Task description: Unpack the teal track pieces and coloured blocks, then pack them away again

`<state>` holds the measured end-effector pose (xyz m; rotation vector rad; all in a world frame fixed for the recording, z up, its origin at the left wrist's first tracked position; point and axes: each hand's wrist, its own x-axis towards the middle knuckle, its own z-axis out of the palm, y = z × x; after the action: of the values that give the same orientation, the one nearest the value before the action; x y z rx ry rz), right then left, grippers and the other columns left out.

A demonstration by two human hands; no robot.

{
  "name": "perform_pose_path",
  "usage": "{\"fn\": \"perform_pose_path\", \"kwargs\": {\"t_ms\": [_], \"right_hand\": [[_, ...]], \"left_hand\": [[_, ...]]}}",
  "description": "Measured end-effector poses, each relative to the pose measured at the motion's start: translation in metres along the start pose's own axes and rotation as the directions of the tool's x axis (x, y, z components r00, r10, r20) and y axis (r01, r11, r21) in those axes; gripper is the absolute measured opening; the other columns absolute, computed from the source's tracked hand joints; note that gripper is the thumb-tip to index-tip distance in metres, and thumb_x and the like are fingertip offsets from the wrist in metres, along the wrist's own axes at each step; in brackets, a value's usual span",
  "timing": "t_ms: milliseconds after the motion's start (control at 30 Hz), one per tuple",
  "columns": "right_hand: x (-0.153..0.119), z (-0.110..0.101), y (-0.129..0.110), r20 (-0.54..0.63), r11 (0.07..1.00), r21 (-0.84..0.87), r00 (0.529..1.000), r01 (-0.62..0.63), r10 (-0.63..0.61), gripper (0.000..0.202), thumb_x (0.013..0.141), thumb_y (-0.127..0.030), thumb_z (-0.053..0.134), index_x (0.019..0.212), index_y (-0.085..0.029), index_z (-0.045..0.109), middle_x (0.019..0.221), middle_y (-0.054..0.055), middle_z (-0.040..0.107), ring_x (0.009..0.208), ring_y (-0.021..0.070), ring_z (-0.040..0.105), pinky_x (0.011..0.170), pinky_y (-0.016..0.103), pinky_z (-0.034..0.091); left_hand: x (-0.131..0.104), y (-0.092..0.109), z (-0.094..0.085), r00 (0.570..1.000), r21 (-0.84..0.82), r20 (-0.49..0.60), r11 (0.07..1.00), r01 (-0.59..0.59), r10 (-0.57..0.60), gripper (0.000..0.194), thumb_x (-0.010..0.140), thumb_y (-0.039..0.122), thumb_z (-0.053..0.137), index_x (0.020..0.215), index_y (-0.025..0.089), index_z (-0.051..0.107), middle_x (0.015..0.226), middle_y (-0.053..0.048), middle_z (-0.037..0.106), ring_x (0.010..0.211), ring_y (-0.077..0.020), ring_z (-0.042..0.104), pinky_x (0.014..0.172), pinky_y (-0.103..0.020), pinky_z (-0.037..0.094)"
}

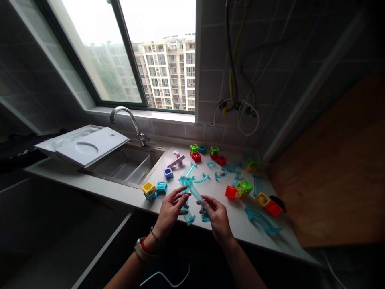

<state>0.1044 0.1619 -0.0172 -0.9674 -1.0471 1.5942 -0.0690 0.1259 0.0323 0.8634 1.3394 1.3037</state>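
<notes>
Near the front edge of the counter, my right hand [217, 216] pinches a curved translucent teal track piece [196, 193] between thumb and fingers. A second teal track piece [189, 218] slants down on the left, with the fingers of my left hand [171, 208] around its middle. The upper ends of both pieces meet or overlap; whether they are joined cannot be made out. Just beyond lie another curved teal track [201, 177] and a straight one [189, 169]. Left of my left hand are a yellow cube block [148, 188] and a light-blue cube block [161, 187].
Red [230, 192] and green [244, 187] cube blocks, plus an arched teal track [262, 219], lie to the right. Pink pieces [176, 159] lie near the sink [120, 164]. A white tray [93, 146] partly covers the sink beside the faucet [132, 120]. A wooden panel [337, 168] bounds the right.
</notes>
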Motion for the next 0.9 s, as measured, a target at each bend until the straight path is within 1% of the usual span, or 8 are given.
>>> {"fn": "perform_pose_path", "kwargs": {"t_ms": [200,367,500,667,733,800,833,900], "right_hand": [[-0.010,-0.010,-0.004,-0.036,1.000,0.018,0.999,0.025,-0.024,0.043,0.082,-0.050,0.079,0.111,-0.018,0.076,0.098,0.011,0.079,0.080,0.0208,0.070,0.073,0.034,0.059],[-0.014,-0.027,-0.003,0.061,0.999,0.027,0.998,-0.035,0.033,0.048,0.083,-0.051,0.079,0.116,-0.017,0.074,0.093,0.011,0.080,0.084,0.0222,0.072,0.071,0.031,0.056],[-0.020,-0.040,-0.012,0.214,0.995,-0.021,0.972,-0.096,0.098,0.050,0.084,-0.051,0.078,0.116,-0.014,0.075,0.083,0.010,0.079,0.071,0.0177,0.068,0.062,0.026,0.049],[-0.021,-0.055,-0.024,0.294,0.978,-0.185,0.945,-0.093,0.145,0.041,0.087,-0.049,0.073,0.110,-0.016,0.074,0.084,0.007,0.078,0.044,0.0083,0.051,0.042,0.021,0.035],[-0.018,-0.061,-0.029,0.240,0.955,-0.298,0.968,-0.001,0.075,0.034,0.090,-0.048,0.071,0.105,-0.017,0.073,0.079,0.005,0.076,0.039,0.0089,0.052,0.038,0.021,0.037],[-0.016,-0.068,-0.037,0.265,0.901,-0.376,0.957,0.215,-0.117,0.026,0.095,-0.042,0.065,0.102,-0.018,0.073,0.087,0.006,0.075,0.046,0.0121,0.062,0.043,0.024,0.048],[-0.016,-0.070,-0.041,0.327,0.847,-0.396,0.916,0.356,-0.232,0.022,0.097,-0.038,0.062,0.101,-0.019,0.073,0.094,0.008,0.075,0.056,0.0145,0.068,0.051,0.026,0.054],[-0.019,-0.073,-0.052,0.480,0.687,-0.398,0.776,0.608,-0.408,0.019,0.101,-0.029,0.057,0.103,-0.021,0.074,0.108,0.010,0.074,0.082,0.0194,0.074,0.073,0.032,0.061]], "left_hand": [[-0.004,0.000,0.010,0.998,0.158,0.018,0.985,-0.062,0.060,0.062,0.080,0.050,0.080,0.132,0.017,0.069,0.114,-0.014,0.077,0.095,-0.0274,0.072,0.058,-0.025,0.056],[-0.010,0.007,0.013,0.988,0.307,0.106,0.942,-0.136,0.108,0.052,0.086,0.047,0.075,0.130,0.019,0.072,0.113,-0.011,0.079,0.086,-0.0231,0.071,0.066,-0.028,0.056],[-0.015,0.015,0.015,0.970,0.399,0.171,0.887,-0.231,0.175,0.040,0.089,0.046,0.073,0.120,0.022,0.079,0.112,-0.009,0.079,0.096,-0.0263,0.070,0.083,-0.033,0.055],[-0.019,0.019,0.020,0.977,0.334,0.207,0.935,-0.121,0.053,0.042,0.091,0.051,0.068,0.116,0.019,0.080,0.100,-0.010,0.080,0.089,-0.0244,0.071,0.077,-0.030,0.055],[-0.020,0.018,0.024,0.976,0.268,0.212,0.963,-0.011,-0.048,0.049,0.091,0.054,0.067,0.118,0.015,0.078,0.099,-0.013,0.079,0.070,-0.0181,0.066,0.061,-0.027,0.052],[-0.022,0.016,0.028,0.959,0.189,0.225,0.973,0.132,-0.174,0.057,0.090,0.058,0.066,0.124,0.013,0.074,0.101,-0.015,0.078,0.058,-0.0126,0.059,0.050,-0.023,0.044],[-0.024,0.015,0.031,0.946,0.158,0.234,0.969,0.192,-0.226,0.060,0.089,0.060,0.066,0.126,0.013,0.072,0.102,-0.015,0.078,0.056,-0.0113,0.058,0.048,-0.022,0.041],[-0.027,0.013,0.035,0.929,0.135,0.252,0.961,0.243,-0.271,0.062,0.088,0.061,0.067,0.125,0.012,0.072,0.100,-0.015,0.077,0.055,-0.0107,0.058,0.047,-0.020,0.039]]}}
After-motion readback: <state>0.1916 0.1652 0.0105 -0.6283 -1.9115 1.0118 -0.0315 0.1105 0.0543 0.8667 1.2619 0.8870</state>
